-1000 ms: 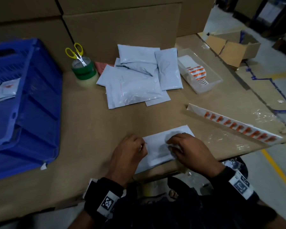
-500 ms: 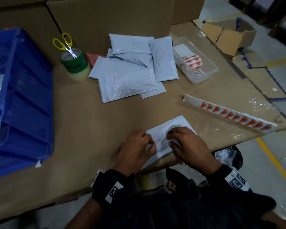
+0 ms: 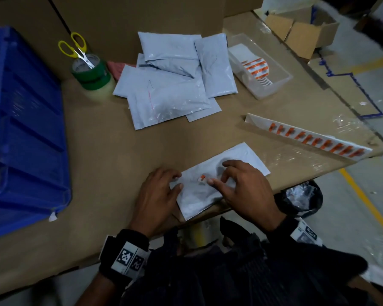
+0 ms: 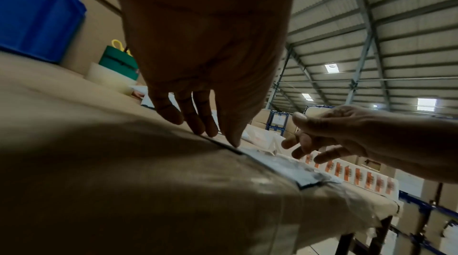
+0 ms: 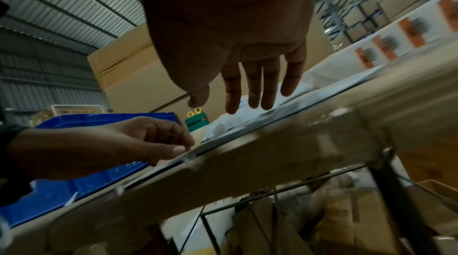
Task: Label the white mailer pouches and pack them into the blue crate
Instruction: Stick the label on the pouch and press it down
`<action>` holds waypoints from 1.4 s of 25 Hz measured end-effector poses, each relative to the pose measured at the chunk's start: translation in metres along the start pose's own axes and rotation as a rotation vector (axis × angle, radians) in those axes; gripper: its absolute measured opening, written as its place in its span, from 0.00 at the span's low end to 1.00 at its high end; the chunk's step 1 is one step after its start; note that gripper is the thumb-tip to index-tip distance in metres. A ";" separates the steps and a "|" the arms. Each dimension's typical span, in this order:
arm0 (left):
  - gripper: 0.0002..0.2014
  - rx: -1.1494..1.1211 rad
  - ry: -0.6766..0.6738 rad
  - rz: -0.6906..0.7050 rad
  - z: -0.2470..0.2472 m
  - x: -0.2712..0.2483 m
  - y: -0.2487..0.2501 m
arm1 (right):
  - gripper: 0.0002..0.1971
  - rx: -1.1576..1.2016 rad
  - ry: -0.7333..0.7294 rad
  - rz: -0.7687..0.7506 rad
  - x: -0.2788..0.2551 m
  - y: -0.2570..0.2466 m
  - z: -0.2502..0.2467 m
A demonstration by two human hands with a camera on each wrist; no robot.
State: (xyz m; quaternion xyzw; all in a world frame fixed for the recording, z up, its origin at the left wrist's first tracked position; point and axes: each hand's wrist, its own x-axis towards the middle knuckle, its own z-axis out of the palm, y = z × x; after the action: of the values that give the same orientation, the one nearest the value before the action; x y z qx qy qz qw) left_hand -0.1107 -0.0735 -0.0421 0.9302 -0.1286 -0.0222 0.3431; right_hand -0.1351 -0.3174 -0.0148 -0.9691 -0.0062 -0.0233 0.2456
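**Pouch at table edge, both hands on it**

White mailer pouch [image 3: 241, 160] lies flat at near edge of table [image 3: 102, 151]; small orange label [image 3: 202, 179] on it, partly hidden by right hand [image 3: 245, 188]; right fingers spread, loose, gripping nothing; left hand [image 3: 157, 195] presses the pouch's left edge, fingertips tucked out of sight; blue crate [image 3: 24, 133] on the left, cut off by frame; pouch pile [image 3: 170, 85] behind; label strip [image 3: 307, 138] on the right, print unreadable.

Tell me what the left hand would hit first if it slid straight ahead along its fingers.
Probably the pile of white pouches: the left hand points up the table toward it, across bare cardboard. Depth is uncertain.
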 end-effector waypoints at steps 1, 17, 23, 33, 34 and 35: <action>0.09 -0.013 -0.006 -0.027 -0.001 -0.003 -0.001 | 0.25 -0.019 0.004 0.014 -0.001 -0.009 0.006; 0.28 -0.042 -0.099 0.015 -0.001 -0.015 -0.017 | 0.14 0.019 0.099 0.351 -0.007 -0.040 0.035; 0.39 0.112 -0.119 0.046 0.002 -0.017 -0.019 | 0.13 -0.010 0.111 0.372 -0.003 -0.049 0.038; 0.41 0.096 -0.151 0.015 0.003 -0.016 -0.017 | 0.10 0.234 0.277 0.272 -0.002 -0.067 0.035; 0.41 0.073 -0.149 0.021 0.003 -0.017 -0.018 | 0.11 0.270 0.266 0.276 -0.003 -0.063 0.033; 0.40 0.044 -0.149 0.027 0.002 -0.018 -0.020 | 0.10 0.299 0.247 0.274 -0.004 -0.058 0.029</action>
State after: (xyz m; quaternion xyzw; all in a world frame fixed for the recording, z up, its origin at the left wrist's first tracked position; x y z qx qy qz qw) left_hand -0.1237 -0.0555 -0.0577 0.9315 -0.1666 -0.0838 0.3125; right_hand -0.1389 -0.2524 -0.0129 -0.9034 0.1523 -0.1068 0.3863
